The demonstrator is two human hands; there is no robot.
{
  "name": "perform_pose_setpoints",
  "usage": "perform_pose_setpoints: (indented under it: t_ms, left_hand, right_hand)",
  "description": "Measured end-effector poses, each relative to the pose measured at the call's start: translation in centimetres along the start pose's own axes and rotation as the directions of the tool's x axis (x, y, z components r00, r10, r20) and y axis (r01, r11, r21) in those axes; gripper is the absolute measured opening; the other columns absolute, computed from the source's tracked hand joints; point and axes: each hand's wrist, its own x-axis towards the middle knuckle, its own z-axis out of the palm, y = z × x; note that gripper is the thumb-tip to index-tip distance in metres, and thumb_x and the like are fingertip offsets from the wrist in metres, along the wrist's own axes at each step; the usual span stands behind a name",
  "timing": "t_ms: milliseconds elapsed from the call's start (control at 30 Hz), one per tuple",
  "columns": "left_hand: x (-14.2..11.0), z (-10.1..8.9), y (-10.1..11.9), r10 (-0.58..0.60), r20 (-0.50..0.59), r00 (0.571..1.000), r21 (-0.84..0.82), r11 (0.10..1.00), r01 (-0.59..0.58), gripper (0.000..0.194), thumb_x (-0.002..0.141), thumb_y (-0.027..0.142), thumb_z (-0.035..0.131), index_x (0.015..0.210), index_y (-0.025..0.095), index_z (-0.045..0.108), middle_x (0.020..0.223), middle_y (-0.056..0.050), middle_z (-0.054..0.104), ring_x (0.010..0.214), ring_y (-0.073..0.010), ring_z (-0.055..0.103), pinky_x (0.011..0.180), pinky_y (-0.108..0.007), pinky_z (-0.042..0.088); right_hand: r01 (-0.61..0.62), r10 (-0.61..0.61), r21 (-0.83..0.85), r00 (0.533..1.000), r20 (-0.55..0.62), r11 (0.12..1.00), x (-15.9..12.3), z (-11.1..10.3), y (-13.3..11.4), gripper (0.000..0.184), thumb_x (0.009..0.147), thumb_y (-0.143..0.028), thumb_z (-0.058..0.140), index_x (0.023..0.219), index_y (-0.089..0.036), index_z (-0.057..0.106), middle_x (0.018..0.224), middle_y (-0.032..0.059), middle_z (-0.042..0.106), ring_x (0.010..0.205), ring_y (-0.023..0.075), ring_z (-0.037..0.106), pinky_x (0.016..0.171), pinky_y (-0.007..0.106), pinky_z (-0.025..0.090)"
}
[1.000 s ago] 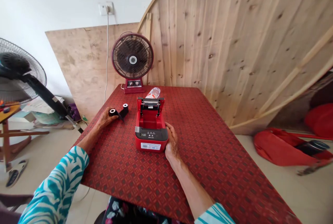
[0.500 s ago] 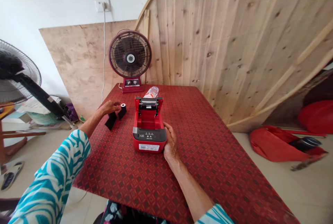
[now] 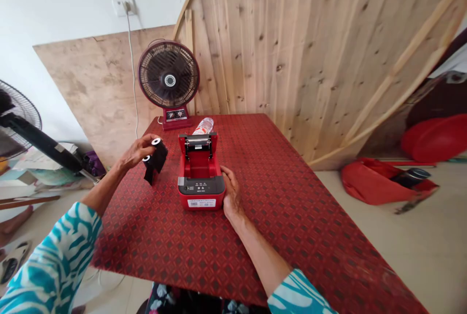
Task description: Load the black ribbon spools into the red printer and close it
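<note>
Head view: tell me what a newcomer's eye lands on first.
The open red printer sits midway on the red patterned tabletop, the right hand against its right side. To its left, the left hand holds a black ribbon roll. Behind, a maroon desk fan stands at the far edge.

The only view comes from a camera worn on the person's head, looking forward and down, with the left hand (image 3: 138,152) and right hand (image 3: 230,192) reaching in from the lower edge. It faces the far end of a red patterned table (image 3: 292,217) from close behind its near side, with the red portable printer (image 3: 200,192) just below the centre of the frame. A plank wall (image 3: 292,46) fills the upper right, and a desk fan (image 3: 168,78) stands beyond the table. The wide lens bends the frame's edges, so the standing fan (image 3: 18,124) at the left edge is hard to read.
</note>
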Motion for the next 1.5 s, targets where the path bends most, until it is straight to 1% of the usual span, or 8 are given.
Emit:
perform_pose_setpoints:
  t_ms: [167, 367, 633, 833, 1033, 1200, 1367, 1500]
  left_hand:
    - [-3.4, 3.2, 3.8, 0.044, 0.110, 0.993, -0.043, 0.998, -0.039, 0.065, 0.077, 0.047, 0.069, 0.131, 0.014, 0.057, 0.103, -0.010, 0.071, 0.080, -0.0171, 0.066, 0.066, -0.024, 0.051]
    - [-2.7, 8.6, 7.0, 0.127, 0.234, 0.964, 0.326, 0.924, -0.201, 0.037, 0.081, 0.037, 0.066, 0.112, 0.016, 0.068, 0.104, -0.006, 0.073, 0.092, -0.0180, 0.067, 0.087, -0.030, 0.053]
    - [-0.3, 11.6, 9.2, -0.138, 0.341, 0.930, 0.824, 0.520, -0.225, 0.043, 0.091, 0.024, 0.056, 0.134, 0.022, 0.061, 0.131, -0.008, 0.066, 0.117, -0.0256, 0.064, 0.097, -0.033, 0.049]
    - [2.1, 13.3, 9.1, -0.316, 0.432, 0.845, 0.885, 0.329, -0.329, 0.037, 0.093, 0.025, 0.052, 0.127, 0.020, 0.065, 0.125, -0.011, 0.068, 0.118, -0.0277, 0.063, 0.093, -0.033, 0.049]
    - [3.4, 12.8, 8.0, -0.269, 0.508, 0.819, 0.811, 0.470, -0.349, 0.027, 0.085, 0.024, 0.062, 0.110, 0.021, 0.073, 0.108, -0.004, 0.074, 0.102, -0.0206, 0.068, 0.081, -0.024, 0.049]
    - [-0.1, 10.2, 7.5, 0.025, 0.413, 0.910, 0.610, 0.735, -0.297, 0.037, 0.094, 0.034, 0.049, 0.122, 0.020, 0.069, 0.119, -0.006, 0.071, 0.107, -0.0202, 0.067, 0.091, -0.027, 0.050]
    - [-3.8, 9.6, 7.2, 0.124, 0.470, 0.874, 0.570, 0.713, -0.408, 0.042, 0.098, 0.042, 0.045, 0.122, 0.018, 0.069, 0.123, -0.011, 0.069, 0.117, -0.0255, 0.063, 0.105, -0.040, 0.043]
    - [-4.0, 10.1, 6.9, 0.118, 0.457, 0.881, 0.564, 0.728, -0.390, 0.040, 0.099, 0.036, 0.042, 0.120, 0.017, 0.070, 0.120, -0.010, 0.071, 0.113, -0.0250, 0.065, 0.105, -0.042, 0.043]
  right_hand:
    - [0.016, -0.016, -0.004, 1.000, 0.002, 1.000, 0.1, 0.3, 0.0, 0.043, 0.086, -0.053, 0.053, 0.112, -0.022, 0.067, 0.105, 0.0063, 0.068, 0.107, 0.0236, 0.060, 0.090, 0.038, 0.049]
    - [-0.004, 0.004, 0.004, 1.000, 0.008, 1.000, 0.1, 0.7, -0.4, 0.044, 0.083, -0.053, 0.053, 0.110, -0.021, 0.068, 0.112, 0.0078, 0.066, 0.111, 0.0252, 0.058, 0.098, 0.042, 0.046]
    - [0.042, -0.043, -0.020, 0.999, -0.013, 0.999, 0.0, 0.9, -1.2, 0.043, 0.081, -0.050, 0.050, 0.106, -0.021, 0.068, 0.112, 0.0082, 0.066, 0.110, 0.0235, 0.059, 0.104, 0.043, 0.043]
    - [0.029, -0.029, -0.016, 1.000, -0.002, 0.999, 0.0, 1.0, -1.4, 0.043, 0.081, -0.050, 0.049, 0.107, -0.021, 0.067, 0.113, 0.0076, 0.066, 0.112, 0.0232, 0.058, 0.105, 0.042, 0.042]
    - [0.007, -0.007, -0.009, 1.000, 0.002, 1.000, -0.1, 0.9, -1.4, 0.044, 0.081, -0.051, 0.050, 0.108, -0.020, 0.067, 0.115, 0.0078, 0.065, 0.113, 0.0227, 0.057, 0.106, 0.041, 0.041]
    - [-0.001, 0.002, -0.011, 1.000, 0.025, 1.000, -0.2, 0.8, -1.5, 0.044, 0.083, -0.052, 0.051, 0.111, -0.020, 0.066, 0.117, 0.0083, 0.064, 0.113, 0.0227, 0.057, 0.105, 0.042, 0.041]
    - [0.028, -0.027, -0.061, 0.999, 0.023, 0.998, -0.2, 0.5, -1.6, 0.041, 0.085, -0.049, 0.050, 0.110, -0.021, 0.066, 0.114, 0.0075, 0.065, 0.111, 0.0223, 0.057, 0.103, 0.040, 0.042]
    - [0.008, -0.006, -0.058, 0.999, 0.036, 0.998, -0.2, 0.3, -1.4, 0.046, 0.084, -0.052, 0.050, 0.113, -0.020, 0.065, 0.119, 0.0085, 0.064, 0.114, 0.0233, 0.056, 0.100, 0.039, 0.044]
